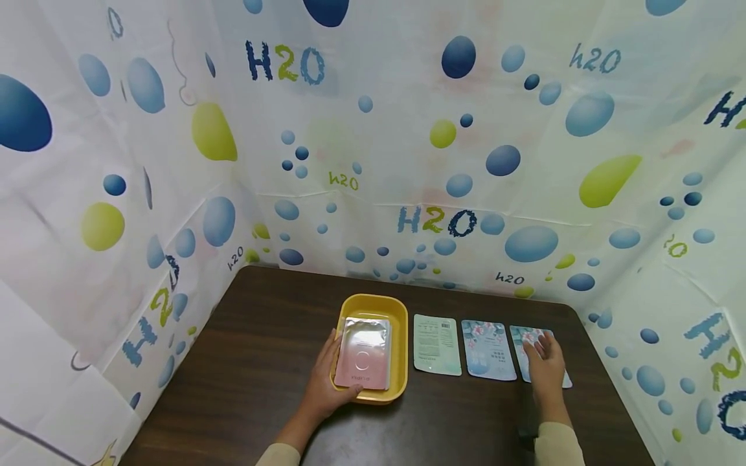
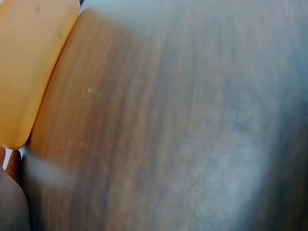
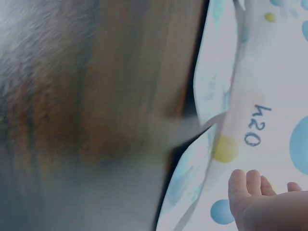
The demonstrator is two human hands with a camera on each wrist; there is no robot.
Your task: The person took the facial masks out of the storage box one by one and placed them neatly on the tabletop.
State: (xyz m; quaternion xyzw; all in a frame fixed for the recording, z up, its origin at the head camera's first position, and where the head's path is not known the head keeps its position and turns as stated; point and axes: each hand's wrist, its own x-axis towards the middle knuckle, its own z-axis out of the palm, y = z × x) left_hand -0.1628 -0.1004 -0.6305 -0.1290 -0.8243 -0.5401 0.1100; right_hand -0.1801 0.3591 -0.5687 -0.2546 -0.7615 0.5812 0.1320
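A yellow plastic tray (image 1: 399, 349) stands left of centre on the table, holding a pink and silver sheet-mask sachet (image 1: 364, 362); whether more lie under it is hidden. My left hand (image 1: 324, 378) holds the tray's near left corner, fingers along the left side and thumb over the front rim. In the left wrist view, the tray's wall (image 2: 33, 72) shows beside that hand. Over a blue flowered sachet (image 1: 521, 336) at the right hovers my right hand (image 1: 544, 369), its fingers loosely bent with nothing held. The right wrist view shows those fingers (image 3: 253, 183) apart from the sachets.
Between tray and right hand lie a green sachet (image 1: 437, 345) and another blue flowered sachet (image 1: 488, 349), in a row. The dark wooden table (image 1: 250, 349) extends left and in front. A white curtain (image 1: 396, 129) with bubble prints hangs behind and at the sides.
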